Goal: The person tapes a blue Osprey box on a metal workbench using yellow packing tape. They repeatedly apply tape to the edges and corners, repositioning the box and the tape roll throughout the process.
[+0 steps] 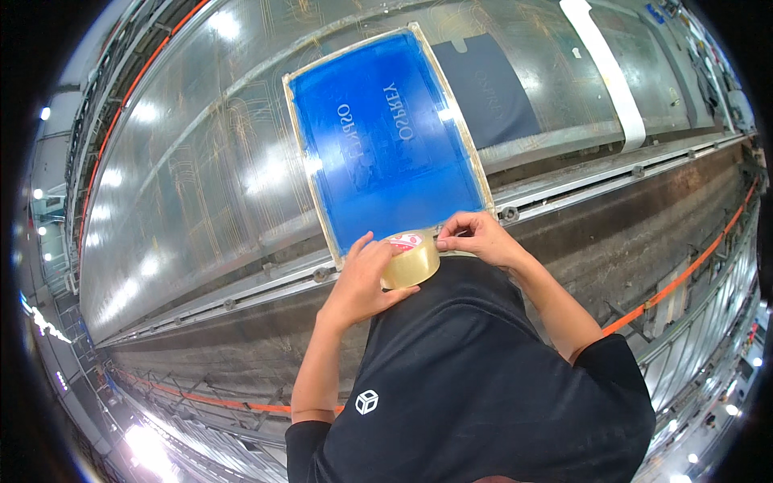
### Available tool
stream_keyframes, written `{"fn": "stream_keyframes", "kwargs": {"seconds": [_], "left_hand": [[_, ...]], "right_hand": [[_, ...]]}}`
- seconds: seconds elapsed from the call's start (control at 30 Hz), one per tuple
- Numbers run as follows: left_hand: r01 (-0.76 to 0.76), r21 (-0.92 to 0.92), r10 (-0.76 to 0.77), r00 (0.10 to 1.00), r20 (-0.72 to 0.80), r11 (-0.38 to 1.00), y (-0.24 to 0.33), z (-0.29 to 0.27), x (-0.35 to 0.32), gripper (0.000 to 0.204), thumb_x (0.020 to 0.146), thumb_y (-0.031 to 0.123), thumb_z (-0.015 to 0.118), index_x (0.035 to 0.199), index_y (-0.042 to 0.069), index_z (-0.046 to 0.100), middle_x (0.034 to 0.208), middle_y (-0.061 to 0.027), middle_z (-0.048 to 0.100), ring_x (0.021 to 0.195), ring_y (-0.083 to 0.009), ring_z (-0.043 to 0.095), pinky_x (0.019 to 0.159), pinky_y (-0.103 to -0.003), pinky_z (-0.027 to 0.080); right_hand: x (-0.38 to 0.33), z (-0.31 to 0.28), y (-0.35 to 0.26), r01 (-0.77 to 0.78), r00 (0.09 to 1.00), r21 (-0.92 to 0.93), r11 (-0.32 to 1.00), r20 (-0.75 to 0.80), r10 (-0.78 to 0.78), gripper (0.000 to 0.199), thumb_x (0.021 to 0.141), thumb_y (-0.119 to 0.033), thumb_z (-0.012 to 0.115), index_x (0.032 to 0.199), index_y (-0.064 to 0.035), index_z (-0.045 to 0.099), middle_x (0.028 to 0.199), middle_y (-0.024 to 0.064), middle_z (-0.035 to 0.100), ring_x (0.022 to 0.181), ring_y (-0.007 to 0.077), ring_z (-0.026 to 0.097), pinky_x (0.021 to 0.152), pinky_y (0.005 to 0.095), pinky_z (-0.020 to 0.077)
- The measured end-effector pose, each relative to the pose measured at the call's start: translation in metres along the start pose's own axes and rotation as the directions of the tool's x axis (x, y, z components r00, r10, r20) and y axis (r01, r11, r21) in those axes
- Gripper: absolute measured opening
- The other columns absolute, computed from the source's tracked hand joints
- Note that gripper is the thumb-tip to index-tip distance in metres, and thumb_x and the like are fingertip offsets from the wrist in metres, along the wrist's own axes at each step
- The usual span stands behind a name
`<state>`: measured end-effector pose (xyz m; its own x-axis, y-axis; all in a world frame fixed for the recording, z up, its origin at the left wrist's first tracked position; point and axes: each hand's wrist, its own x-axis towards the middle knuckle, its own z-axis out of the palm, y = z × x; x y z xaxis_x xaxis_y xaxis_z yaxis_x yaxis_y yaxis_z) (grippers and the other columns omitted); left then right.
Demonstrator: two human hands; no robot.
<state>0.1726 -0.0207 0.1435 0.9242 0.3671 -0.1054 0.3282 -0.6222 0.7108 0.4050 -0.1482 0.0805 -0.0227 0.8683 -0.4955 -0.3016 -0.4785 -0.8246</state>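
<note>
Left hand [359, 279]: fingers grasping tape roll [419, 266] at their right. Right hand [481, 240]: thumb and forefinger pinched beside the roll; cannot tell what, if anything, they grip. Blue framed screen [382, 173] just beyond the fingers; dark sheet [493, 113] farther, to its right

The long tabletop [217, 169] is shiny and greyish, and it shows white reflections [225, 25]. A metal rail [580, 192] follows its near edge. Beside a worn brown strip [620, 221], there runs an orange line [644, 307]. Bright lamps [149, 451] glow at lower left.
</note>
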Motion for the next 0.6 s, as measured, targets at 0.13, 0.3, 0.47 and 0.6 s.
{"fn": "stream_keyframes", "kwargs": {"seconds": [0.13, 0.3, 0.47, 0.6], "left_hand": [[0.080, -0.078, -0.078, 0.996, 0.030, 0.994, -0.008, 0.002, -0.009, 0.050, 0.079, 0.038, 0.078, 0.108, 0.001, 0.062, 0.110, -0.0166, 0.066, 0.109, -0.0344, 0.059, 0.104, -0.049, 0.038], [0.155, 0.134, -0.154, 0.988, -0.018, 0.979, -0.019, 0.014, -0.029, 0.045, 0.080, 0.038, 0.076, 0.104, 0.002, 0.064, 0.098, -0.0134, 0.068, 0.093, -0.0328, 0.062, 0.093, -0.044, 0.042], [0.123, 0.062, -0.121, 0.992, -0.040, 0.990, -0.019, 0.018, -0.041, 0.045, 0.081, 0.039, 0.076, 0.103, 0.002, 0.064, 0.094, -0.0141, 0.068, 0.091, -0.0316, 0.063, 0.092, -0.043, 0.042], [0.144, 0.057, -0.144, 0.990, -0.003, 0.988, -0.025, 0.012, -0.045, 0.045, 0.083, 0.040, 0.074, 0.103, 0.001, 0.064, 0.093, -0.0155, 0.068, 0.093, -0.0319, 0.063, 0.094, -0.044, 0.042]], "right_hand": [[-0.010, 0.018, 0.012, 0.143, 0.988, -0.039, 0.989, -0.056, -0.145, 0.013, 0.090, -0.011, 0.069, 0.087, -0.0004, 0.064, 0.110, 0.0102, 0.066, 0.100, 0.0160, 0.062, 0.085, 0.0309, 0.0523], [-0.022, 0.042, 0.024, 0.131, 0.977, -0.283, 0.950, -0.127, -0.172, 0.014, 0.090, -0.012, 0.069, 0.091, -0.0023, 0.059, 0.113, 0.0093, 0.062, 0.103, 0.0202, 0.061, 0.088, 0.0347, 0.0515], [-0.016, 0.054, 0.043, 0.096, 0.989, 0.000, 0.995, -0.111, -0.095, 0.025, 0.087, -0.011, 0.075, 0.096, -0.0059, 0.052, 0.108, 0.0063, 0.061, 0.099, 0.0146, 0.060, 0.084, 0.0304, 0.0518], [-0.007, 0.057, 0.058, 0.026, 0.979, 0.111, 0.993, -0.203, -0.003, 0.029, 0.083, -0.006, 0.077, 0.104, -0.0058, 0.057, 0.085, 0.0014, 0.065, 0.079, 0.0082, 0.062, 0.072, 0.0221, 0.0509]]}}
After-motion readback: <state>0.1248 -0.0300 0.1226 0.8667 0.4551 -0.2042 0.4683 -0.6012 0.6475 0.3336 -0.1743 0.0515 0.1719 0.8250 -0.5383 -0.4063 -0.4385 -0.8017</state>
